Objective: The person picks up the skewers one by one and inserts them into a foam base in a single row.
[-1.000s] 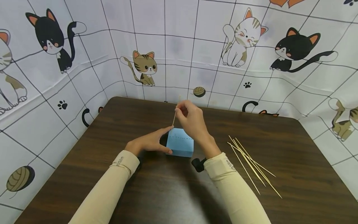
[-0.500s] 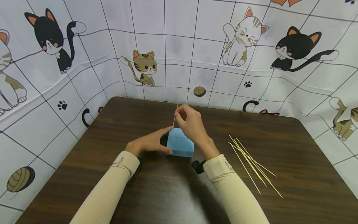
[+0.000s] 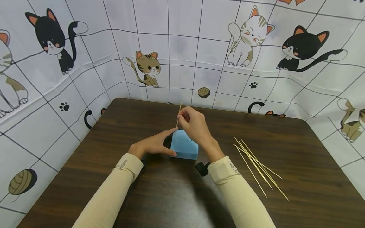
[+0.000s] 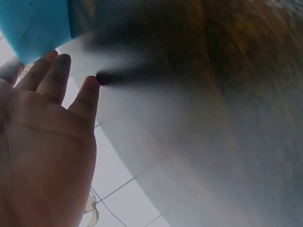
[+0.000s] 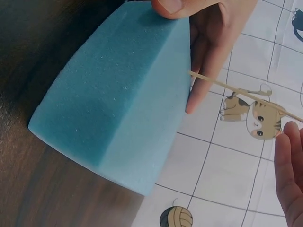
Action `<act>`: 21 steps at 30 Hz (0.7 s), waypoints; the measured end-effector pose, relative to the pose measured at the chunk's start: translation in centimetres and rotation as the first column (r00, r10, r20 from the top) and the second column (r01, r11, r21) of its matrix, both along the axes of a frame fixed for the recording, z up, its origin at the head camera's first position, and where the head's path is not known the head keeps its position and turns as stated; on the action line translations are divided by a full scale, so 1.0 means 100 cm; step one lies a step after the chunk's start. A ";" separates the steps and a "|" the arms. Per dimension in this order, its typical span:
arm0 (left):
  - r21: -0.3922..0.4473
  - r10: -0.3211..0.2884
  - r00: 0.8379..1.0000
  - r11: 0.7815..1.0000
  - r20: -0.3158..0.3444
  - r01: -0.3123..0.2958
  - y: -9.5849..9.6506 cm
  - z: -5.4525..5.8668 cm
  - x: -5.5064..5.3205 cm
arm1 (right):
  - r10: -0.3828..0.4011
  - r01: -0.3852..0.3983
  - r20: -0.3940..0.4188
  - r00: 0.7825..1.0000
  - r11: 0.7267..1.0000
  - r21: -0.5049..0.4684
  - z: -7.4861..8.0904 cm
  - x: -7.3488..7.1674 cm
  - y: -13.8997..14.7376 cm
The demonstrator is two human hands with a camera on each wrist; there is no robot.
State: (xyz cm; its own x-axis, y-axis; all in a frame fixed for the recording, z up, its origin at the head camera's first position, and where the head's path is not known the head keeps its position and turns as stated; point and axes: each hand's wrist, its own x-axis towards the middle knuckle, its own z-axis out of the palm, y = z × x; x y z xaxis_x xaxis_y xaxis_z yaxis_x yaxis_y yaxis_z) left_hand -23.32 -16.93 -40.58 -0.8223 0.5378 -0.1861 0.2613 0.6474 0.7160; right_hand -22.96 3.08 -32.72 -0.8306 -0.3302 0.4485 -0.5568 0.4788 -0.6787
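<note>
A pale blue foam block (image 3: 183,147), its top pricked with rows of small holes, lies on the table. My left hand (image 3: 154,144) holds it from the left, thumb at the near corner and forefinger at the far corner. In the left wrist view the other fingers stretch out, their tips by the block. My right hand (image 3: 195,123) pinches a thin wooden skewer (image 3: 181,107) between thumb and fingertips. The skewer rises, slightly tilted, at the block's far left corner, close to the left forefinger. In the right wrist view its lower end meets the block's edge.
Several loose wooden skewers (image 3: 258,164) lie crossed on the dark wood-grain table (image 3: 159,196), right of the right forearm. A white sheet (image 3: 182,47) printed with cats and grid lines hangs behind the table and along its sides.
My right hand has come down a little toward the block, and the skewer's top sits lower and more upright. The left hand and the block stay in place.
</note>
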 end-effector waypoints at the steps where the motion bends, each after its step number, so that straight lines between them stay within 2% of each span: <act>1: 0.002 0.001 1.000 1.000 0.002 -0.001 0.000 0.000 0.000 | -0.004 0.004 0.008 1.000 1.000 0.003 0.001 0.000 0.001; 7: 0.013 -0.001 1.000 1.000 0.000 0.001 0.000 0.000 0.000 | -0.043 0.043 0.045 0.998 0.999 -0.006 0.006 0.000 0.018; 14: 0.005 -0.004 1.000 1.000 -0.020 0.004 0.000 -0.001 -0.001 | -0.134 0.133 0.115 0.984 0.991 0.017 0.006 -0.003 0.056; 21: 0.005 -0.004 1.000 1.000 -0.023 0.004 -0.001 -0.001 0.001 | -0.202 0.175 0.201 0.959 0.974 0.145 0.001 -0.001 0.102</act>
State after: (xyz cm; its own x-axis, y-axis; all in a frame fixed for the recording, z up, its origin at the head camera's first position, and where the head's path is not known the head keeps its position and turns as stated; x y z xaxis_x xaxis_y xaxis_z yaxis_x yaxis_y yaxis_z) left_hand -23.25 -17.05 -40.68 -0.8240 0.5421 -0.1649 0.2803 0.6429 0.7128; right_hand -23.06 13.29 -32.61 -0.9547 -0.2006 0.2197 -0.2975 0.6493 -0.7000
